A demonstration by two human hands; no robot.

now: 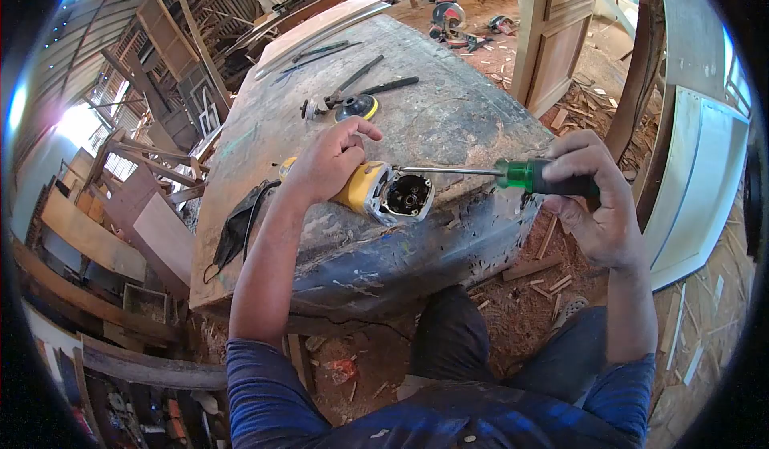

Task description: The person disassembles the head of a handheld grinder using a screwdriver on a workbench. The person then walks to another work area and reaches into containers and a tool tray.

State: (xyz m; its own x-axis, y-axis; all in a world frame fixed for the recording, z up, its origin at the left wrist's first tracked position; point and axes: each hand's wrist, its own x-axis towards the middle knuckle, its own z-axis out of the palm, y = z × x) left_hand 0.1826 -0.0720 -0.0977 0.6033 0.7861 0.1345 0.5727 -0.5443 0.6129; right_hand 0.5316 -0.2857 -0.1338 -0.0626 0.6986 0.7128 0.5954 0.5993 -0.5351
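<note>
My left hand (pixel 330 163) is wrapped over the yellow body of a power tool (pixel 364 188) lying at the table's near edge. The tool's open end faces right and shows a dark, greasy interior. In my right hand (pixel 597 201) is a screwdriver (pixel 519 176) with a green and black handle, held level. Its metal shaft points left, and the tip is at the upper rim of the tool's open end; whether it touches a screw I cannot tell. Behind my left hand lies a detached tool part with a round, yellow-edged pad (pixel 357 108).
Black strips (pixel 391 84) and other thin pieces lie farther back on the worn table (pixel 448 104). A black cloth with a strap (pixel 238 229) is at the left edge. A circular-bladed saw (pixel 447 18) stands on the chip-strewn floor. Wooden panels lean at the right.
</note>
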